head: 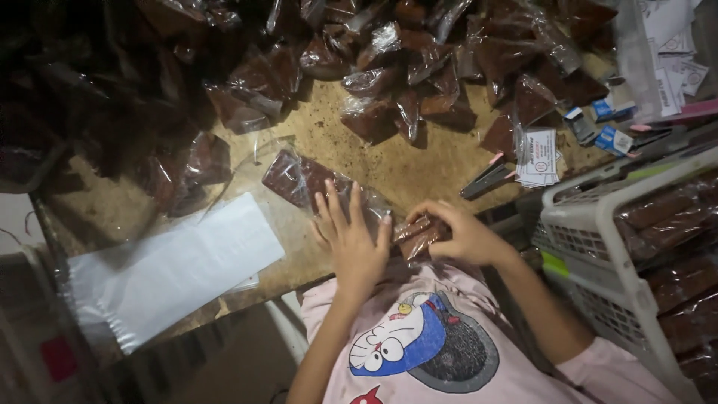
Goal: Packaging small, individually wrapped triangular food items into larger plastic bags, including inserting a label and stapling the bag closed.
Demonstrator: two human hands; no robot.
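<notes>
My left hand (351, 239) lies flat with its fingers spread on a clear plastic packet of dark brown blocks (299, 178) at the near edge of the wooden table (419, 161). My right hand (460, 233) is curled around the packet's twisted open end (419, 233), pinching the plastic. The two hands are close together, just above my pink shirt with a blue cartoon print.
A big heap of filled brown packets (419, 67) covers the far side of the table. A stack of flat clear bags (164, 265) lies at left. A stapler (486, 179), paper labels (537, 157) and small staple boxes (615, 139) sit at right. A white basket (591, 224) holds finished packets.
</notes>
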